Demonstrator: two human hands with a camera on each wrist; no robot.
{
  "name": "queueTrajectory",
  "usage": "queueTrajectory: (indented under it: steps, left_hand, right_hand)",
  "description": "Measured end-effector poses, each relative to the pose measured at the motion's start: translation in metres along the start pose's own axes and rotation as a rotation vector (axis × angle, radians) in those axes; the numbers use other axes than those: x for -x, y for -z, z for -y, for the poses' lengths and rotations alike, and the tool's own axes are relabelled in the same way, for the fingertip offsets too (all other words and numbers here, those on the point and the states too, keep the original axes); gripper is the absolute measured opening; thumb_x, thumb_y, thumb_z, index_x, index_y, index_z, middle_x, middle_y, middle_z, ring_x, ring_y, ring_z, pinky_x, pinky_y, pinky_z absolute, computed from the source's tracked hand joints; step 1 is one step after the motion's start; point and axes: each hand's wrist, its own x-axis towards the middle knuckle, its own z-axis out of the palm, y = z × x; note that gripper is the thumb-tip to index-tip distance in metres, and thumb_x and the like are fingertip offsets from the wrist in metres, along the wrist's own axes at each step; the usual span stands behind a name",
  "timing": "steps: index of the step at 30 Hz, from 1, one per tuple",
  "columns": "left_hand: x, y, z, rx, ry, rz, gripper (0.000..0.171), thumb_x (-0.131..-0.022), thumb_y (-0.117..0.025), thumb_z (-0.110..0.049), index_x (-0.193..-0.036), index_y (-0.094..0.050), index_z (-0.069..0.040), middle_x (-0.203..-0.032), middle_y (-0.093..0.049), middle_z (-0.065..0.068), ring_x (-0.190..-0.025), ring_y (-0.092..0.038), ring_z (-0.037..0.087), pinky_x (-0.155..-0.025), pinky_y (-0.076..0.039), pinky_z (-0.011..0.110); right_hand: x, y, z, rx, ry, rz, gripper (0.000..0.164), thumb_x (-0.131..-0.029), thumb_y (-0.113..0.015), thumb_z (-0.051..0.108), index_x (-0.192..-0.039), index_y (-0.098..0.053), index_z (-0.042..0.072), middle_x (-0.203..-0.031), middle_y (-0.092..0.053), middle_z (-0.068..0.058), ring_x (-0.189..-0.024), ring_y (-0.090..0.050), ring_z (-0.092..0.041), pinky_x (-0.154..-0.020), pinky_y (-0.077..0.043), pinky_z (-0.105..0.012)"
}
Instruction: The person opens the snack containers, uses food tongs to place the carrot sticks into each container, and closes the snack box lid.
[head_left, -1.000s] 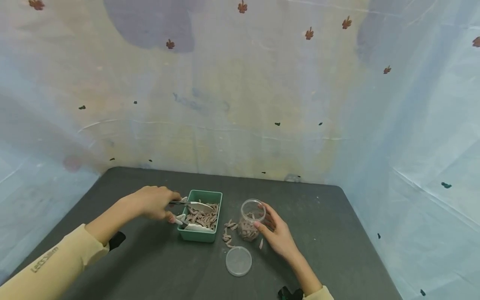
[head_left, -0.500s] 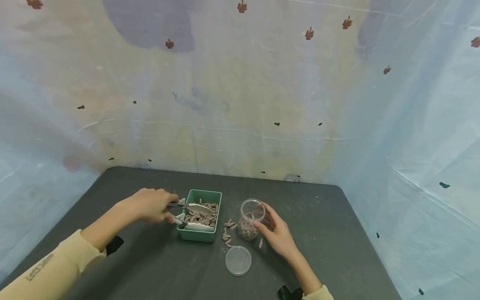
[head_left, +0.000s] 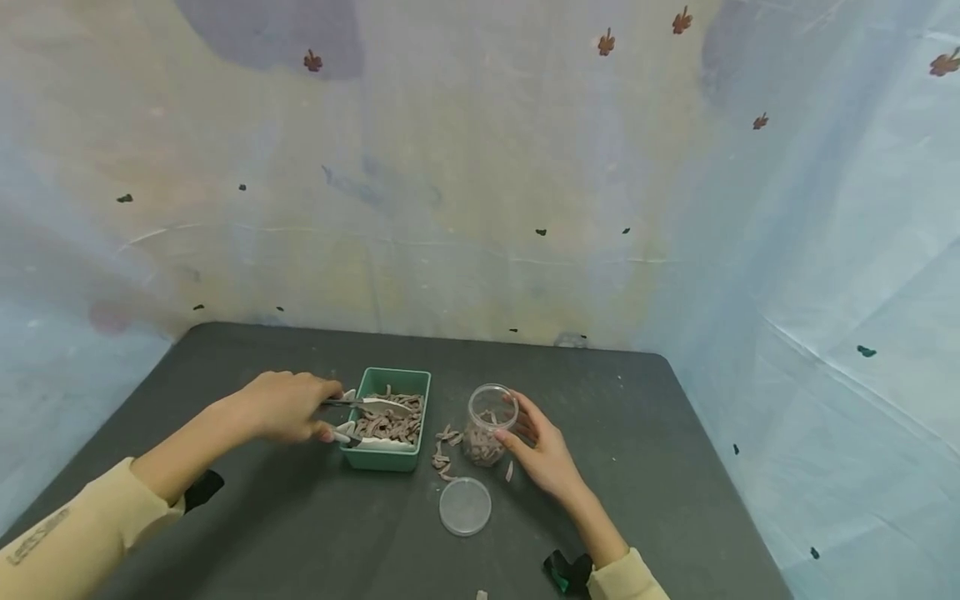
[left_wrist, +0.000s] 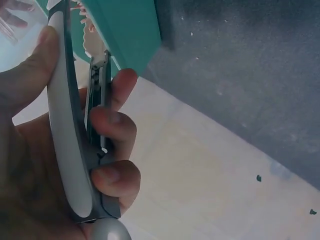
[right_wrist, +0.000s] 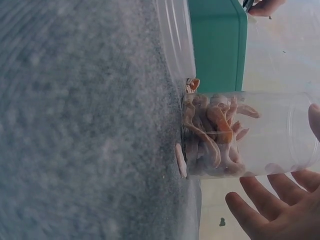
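My left hand (head_left: pixel 281 408) grips a pair of tongs (left_wrist: pixel 67 110) with grey and black handles. Their pale, scalloped heads are spread apart inside a green tub (head_left: pixel 381 461), among many brownish-grey strips (head_left: pixel 393 427). To the right stands an open clear jar (head_left: pixel 491 412), upright on the table and partly filled with similar strips (right_wrist: pixel 215 135). My right hand (head_left: pixel 546 457) holds the jar near its rim from the right side, thumb in front and fingers behind. In the right wrist view, the fingertips touch the jar's wall.
A round clear lid (head_left: pixel 465 507) lies flat in front of the jar. Several loose strips (head_left: pixel 442 458) lie between tub and jar, and one strip (head_left: pixel 509 471) is right of the jar. Printed sheeting (head_left: pixel 450 183) hangs behind the dark table (head_left: pixel 630 467).
The head view has shifted, so the whole scene sits slightly higher and further left. Both hands, the tongs and the jar keep about the same places relative to the tub.
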Motion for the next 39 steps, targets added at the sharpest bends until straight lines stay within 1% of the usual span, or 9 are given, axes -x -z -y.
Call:
queueTrajectory:
  steps: [6, 10, 14, 18, 19, 21, 24, 31, 39]
  left_hand:
    - [0.008, -0.015, -0.003, -0.005, -0.043, -0.076, 0.047, -0.095, -0.077, -0.038, -0.13, -0.067, -0.008, -0.106, -0.073, 0.007, -0.053, -0.049, 0.008, -0.044, -0.035, 0.026]
    - [0.007, -0.015, -0.004, -0.04, -0.076, -0.17, 0.034, -0.098, -0.074, -0.031, -0.123, -0.07, -0.009, -0.1, -0.074, 0.003, -0.051, -0.045, 0.006, -0.043, -0.03, 0.024]
    - [0.004, -0.015, -0.001, -0.062, -0.09, -0.219, 0.025, -0.098, -0.073, -0.022, -0.12, -0.072, -0.01, -0.097, -0.075, 0.002, -0.047, -0.039, 0.007, -0.042, -0.025, 0.024]
    - [0.005, -0.015, 0.001, -0.053, -0.076, -0.199, 0.029, -0.097, -0.075, -0.028, -0.121, -0.072, -0.011, -0.098, -0.076, 0.001, -0.049, -0.042, 0.006, -0.043, -0.03, 0.025]
    - [0.006, -0.014, 0.002, -0.048, -0.069, -0.19, 0.031, -0.097, -0.076, -0.031, -0.122, -0.072, -0.012, -0.098, -0.075, 0.0, -0.05, -0.044, 0.006, -0.043, -0.032, 0.026]
    - [0.009, -0.013, 0.002, -0.036, -0.066, -0.178, 0.034, -0.096, -0.077, -0.034, -0.122, -0.072, -0.013, -0.097, -0.075, -0.001, -0.052, -0.046, 0.005, -0.044, -0.035, 0.026]
    - [0.012, -0.012, 0.004, -0.02, -0.068, -0.177, 0.034, -0.096, -0.076, -0.036, -0.121, -0.072, -0.014, -0.095, -0.074, -0.004, -0.052, -0.046, 0.005, -0.044, -0.034, 0.026]
    - [0.015, -0.012, 0.009, 0.001, -0.072, -0.197, 0.034, -0.095, -0.077, -0.036, -0.121, -0.072, -0.015, -0.09, -0.072, -0.007, -0.051, -0.044, 0.006, -0.045, -0.032, 0.027]
    - [0.018, -0.015, 0.016, 0.034, -0.054, -0.186, 0.034, -0.096, -0.076, -0.037, -0.121, -0.073, -0.015, -0.086, -0.069, -0.009, -0.051, -0.044, 0.006, -0.046, -0.032, 0.027]
  right_hand:
    - [0.005, 0.003, -0.001, -0.006, 0.013, 0.011, 0.064, -0.1, -0.073, 0.015, -0.157, -0.044, 0.013, -0.155, -0.051, -0.016, -0.139, -0.053, -0.04, -0.109, -0.046, -0.056]
    - [-0.002, 0.008, -0.002, 0.021, 0.025, 0.006, 0.065, -0.1, -0.072, 0.016, -0.158, -0.044, 0.015, -0.155, -0.051, -0.015, -0.139, -0.053, -0.04, -0.108, -0.047, -0.054]
    - [-0.005, 0.011, 0.003, 0.025, 0.017, 0.007, 0.066, -0.101, -0.072, 0.015, -0.159, -0.042, 0.011, -0.156, -0.05, -0.018, -0.139, -0.051, -0.044, -0.109, -0.046, -0.057]
    - [-0.003, 0.008, 0.0, 0.02, 0.014, 0.003, 0.065, -0.1, -0.072, 0.012, -0.158, -0.042, 0.009, -0.156, -0.049, -0.019, -0.138, -0.052, -0.045, -0.108, -0.046, -0.058]
    - [-0.003, 0.007, -0.005, 0.022, 0.019, 0.002, 0.065, -0.1, -0.072, 0.014, -0.158, -0.042, 0.012, -0.156, -0.05, -0.017, -0.138, -0.052, -0.043, -0.108, -0.046, -0.057]
    - [-0.002, 0.006, -0.005, 0.023, 0.019, 0.007, 0.065, -0.101, -0.072, 0.017, -0.158, -0.043, 0.014, -0.155, -0.051, -0.016, -0.138, -0.053, -0.041, -0.108, -0.047, -0.056]
    - [-0.001, 0.005, -0.004, 0.029, 0.017, 0.01, 0.065, -0.101, -0.072, 0.019, -0.158, -0.043, 0.015, -0.155, -0.051, -0.015, -0.138, -0.054, -0.038, -0.108, -0.047, -0.055]
    - [-0.001, 0.005, -0.004, 0.013, 0.022, 0.01, 0.065, -0.1, -0.073, 0.017, -0.158, -0.043, 0.014, -0.155, -0.051, -0.015, -0.139, -0.054, -0.037, -0.109, -0.047, -0.055]
    - [-0.003, 0.002, -0.005, 0.019, 0.001, 0.02, 0.065, -0.101, -0.072, 0.018, -0.159, -0.043, 0.015, -0.156, -0.051, -0.014, -0.14, -0.052, -0.039, -0.109, -0.046, -0.056]
